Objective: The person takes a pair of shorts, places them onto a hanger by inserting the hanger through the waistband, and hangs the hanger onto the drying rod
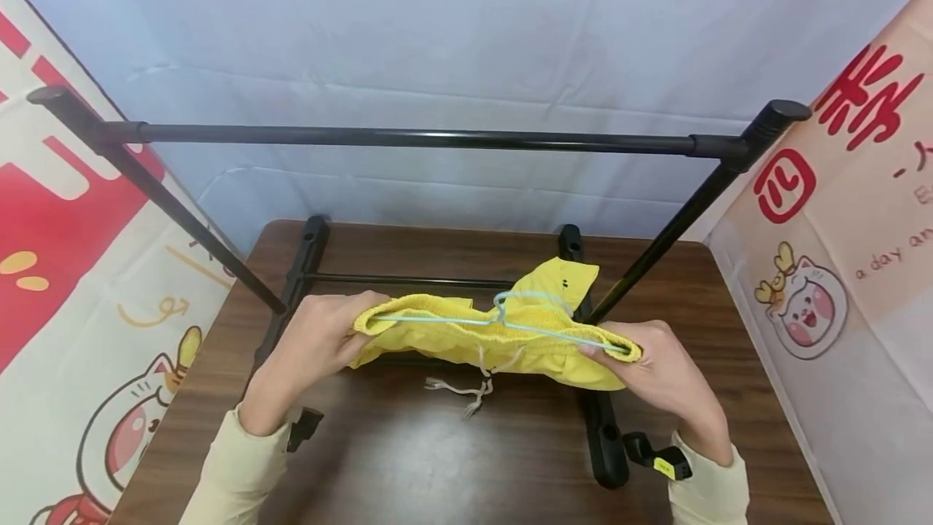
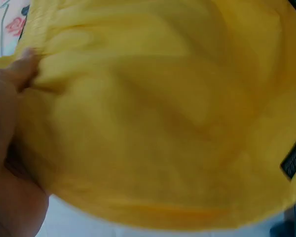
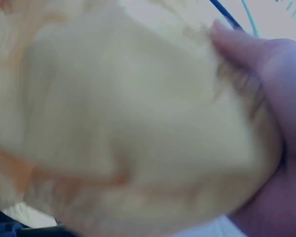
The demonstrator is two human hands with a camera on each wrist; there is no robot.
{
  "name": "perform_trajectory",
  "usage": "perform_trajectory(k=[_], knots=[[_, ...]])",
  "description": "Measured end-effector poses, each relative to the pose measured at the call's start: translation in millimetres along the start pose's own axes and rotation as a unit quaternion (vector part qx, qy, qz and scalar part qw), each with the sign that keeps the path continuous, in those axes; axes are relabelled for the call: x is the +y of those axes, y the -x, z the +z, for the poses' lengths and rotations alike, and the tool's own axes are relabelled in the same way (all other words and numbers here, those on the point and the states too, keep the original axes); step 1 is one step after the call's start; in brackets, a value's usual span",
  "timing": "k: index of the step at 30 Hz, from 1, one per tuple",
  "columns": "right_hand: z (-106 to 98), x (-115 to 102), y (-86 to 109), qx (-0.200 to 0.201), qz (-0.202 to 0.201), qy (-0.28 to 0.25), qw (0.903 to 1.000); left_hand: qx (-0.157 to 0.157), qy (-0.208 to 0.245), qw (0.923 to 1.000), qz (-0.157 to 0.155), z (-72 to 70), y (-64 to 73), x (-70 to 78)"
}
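Observation:
A pair of yellow shorts (image 1: pixel 445 339) with a gathered waistband and a pale drawstring (image 1: pixel 474 391) is held up in the head view. Across the waist opening runs a light blue hanger (image 1: pixel 437 320), its hook near the middle. My left hand (image 1: pixel 324 339) grips the left end of the waistband, and my right hand (image 1: pixel 659 367) pinches the right end. Yellow cloth (image 2: pixel 153 113) fills most of the left wrist view, with a dark label at its right. In the blurred right wrist view, my thumb lies on the cloth (image 3: pixel 138 108), which looks paler there.
Beyond the shorts stands a black garment rack (image 1: pixel 430 138), its top bar crossing the head view. The rack's feet (image 1: pixel 607 448) rest on a brown wooden table (image 1: pixel 437 460). White sheeting (image 1: pixel 466 31) hangs behind, and printed panels (image 1: pixel 853 266) flank both sides.

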State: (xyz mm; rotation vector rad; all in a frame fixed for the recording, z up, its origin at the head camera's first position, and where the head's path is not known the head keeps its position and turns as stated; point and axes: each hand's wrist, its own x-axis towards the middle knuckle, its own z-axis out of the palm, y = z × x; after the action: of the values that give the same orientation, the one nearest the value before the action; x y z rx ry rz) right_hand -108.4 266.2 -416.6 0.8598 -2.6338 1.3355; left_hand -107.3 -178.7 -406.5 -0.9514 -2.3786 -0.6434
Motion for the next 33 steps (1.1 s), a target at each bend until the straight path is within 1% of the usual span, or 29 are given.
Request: perform_trajectory(k=[2,3,4,6,7,8,10,11,12,13,14,16,18,19,20,21,22,23,24,25,26,27,28,31,32,33], knots=[[-4.1,2.2,2.7,0.019,-0.009,-0.036,0.9991,0.017,0.026,0.9995,0.01,-2.1,-2.3,-2.3],[-5.9,4.2,4.2,0.025,-0.019,-0.06,0.9977,0.019,0.042,0.9989,0.006,-3.6,-3.1,-4.0],[-6.4,6.8,4.7,0.031,-0.041,-0.086,0.995,0.016,0.062,0.9979,0.0,-6.5,-2.9,-5.8],[-5.9,12.2,4.0,0.032,-0.105,-0.142,0.9838,-0.003,0.095,0.9953,-0.019,-12.2,-2.2,-8.7],[-5.1,14.5,2.8,0.026,-0.137,-0.172,0.9752,-0.017,0.112,0.993,-0.032,-14.8,-1.7,-9.8],[-4.0,16.6,1.1,0.015,-0.17,-0.203,0.9641,-0.032,0.132,0.9897,-0.046,-17.4,-0.8,-10.5],[-1.8,18.7,-2.9,-0.012,-0.231,-0.259,0.9378,-0.056,0.166,0.9819,-0.071,-22.4,1.7,-11.3],[-0.8,18.6,-4.9,-0.025,-0.248,-0.283,0.9262,-0.064,0.18,0.9782,-0.081,-24.7,2.8,-11.5],[0.0,17.6,-6.6,-0.036,-0.259,-0.298,0.9181,-0.069,0.192,0.9747,-0.09,-26.8,3.8,-11.6],[0.9,16.2,-7.9,-0.038,-0.264,-0.307,0.9136,-0.071,0.204,0.9717,-0.095,-28.3,4.7,-11.6],[1.5,14.0,-8.6,-0.029,-0.261,-0.3,0.917,-0.071,0.21,0.9701,-0.098,-29.6,5.4,-11.4],[2.8,8.5,-9.3,0.018,-0.243,-0.26,0.9345,-0.066,0.21,0.97,-0.104,-31.0,6.2,-10.6],[4.6,2.8,-9.8,0.084,-0.229,-0.184,0.9523,-0.058,0.197,0.9727,-0.108,-31.4,6.6,-9.6],[5.2,-0.1,-9.8,0.115,-0.219,-0.144,0.9582,-0.053,0.189,0.9744,-0.11,-30.7,6.9,-8.9],[5.5,-3.0,-10.0,0.139,-0.212,-0.105,0.9615,-0.047,0.181,0.9762,-0.111,-30.3,7.2,-8.4],[5.7,-5.7,-10.7,0.158,-0.214,-0.076,0.961,-0.042,0.174,0.9775,-0.111,-30.0,7.5,-8.1],[5.6,-8.0,-11.3,0.169,-0.218,-0.052,0.9599,-0.038,0.166,0.9792,-0.11,-29.8,7.5,-8.1],[5.1,-10.3,-11.5,0.172,-0.22,-0.032,0.9596,-0.035,0.159,0.9806,-0.109,-29.8,7.5,-8.6],[4.0,-12.4,-11.3,0.164,-0.22,-0.023,0.9614,-0.033,0.155,0.9817,-0.106,-29.9,7.4,-9.3],[2.7,-13.9,-10.7,0.154,-0.221,-0.023,0.9628,-0.032,0.149,0.983,-0.102,-30.3,6.9,-10.3],[0.9,-14.6,-9.9,0.145,-0.224,-0.037,0.9631,-0.032,0.145,0.9838,-0.1,-30.6,6.7,-11.9],[-0.9,-14.5,-8.7,0.134,-0.228,-0.062,0.9624,-0.031,0.141,0.9845,-0.099,-31.0,6.7,-13.6],[-3.0,-13.8,-7.1,0.124,-0.231,-0.092,0.9606,-0.03,0.14,0.9848,-0.099,-31.3,6.9,-15.4],[-7.0,-9.0,-3.3,0.1,-0.238,-0.184,0.9484,-0.029,0.144,0.9837,-0.103,-32.0,9.4,-19.5],[-7.5,-7.0,-3.1,0.095,-0.235,-0.204,0.9455,-0.027,0.147,0.983,-0.107,-32.0,10.9,-20.3],[-7.6,-5.4,-3.1,0.089,-0.226,-0.214,0.9459,-0.023,0.149,0.9824,-0.11,-32.1,12.2,-20.4]])
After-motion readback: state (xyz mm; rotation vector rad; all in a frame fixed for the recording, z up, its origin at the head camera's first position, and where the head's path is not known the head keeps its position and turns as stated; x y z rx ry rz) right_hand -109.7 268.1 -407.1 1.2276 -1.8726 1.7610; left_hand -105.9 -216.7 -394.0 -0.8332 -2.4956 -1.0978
